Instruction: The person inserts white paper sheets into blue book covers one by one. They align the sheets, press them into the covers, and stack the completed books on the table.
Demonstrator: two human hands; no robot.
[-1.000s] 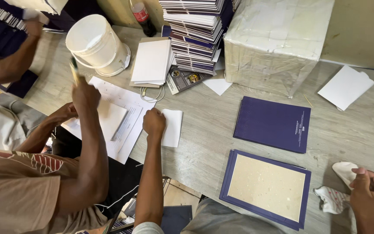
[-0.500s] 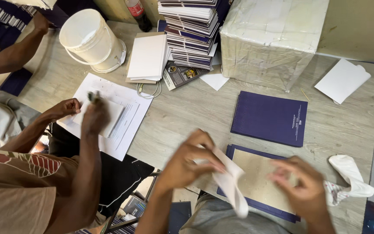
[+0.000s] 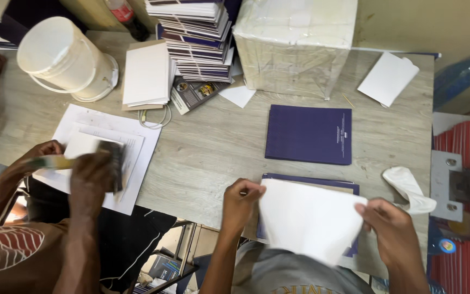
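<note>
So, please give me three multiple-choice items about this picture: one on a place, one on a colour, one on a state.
1. Where does the white bucket stand?
A. far left of the table
B. near right corner
C. on the floor

2. What colour is the closed folder?
A. red
B. dark purple-blue
C. green

3. How is the white sheet held?
A. by the left hand alone
B. lying untouched
C. by both hands, the right hand too

Answers: 1 A, it stands at the table's far left; 2 B, its cover is dark purple-blue; 3 C, each hand pinches one edge.
</note>
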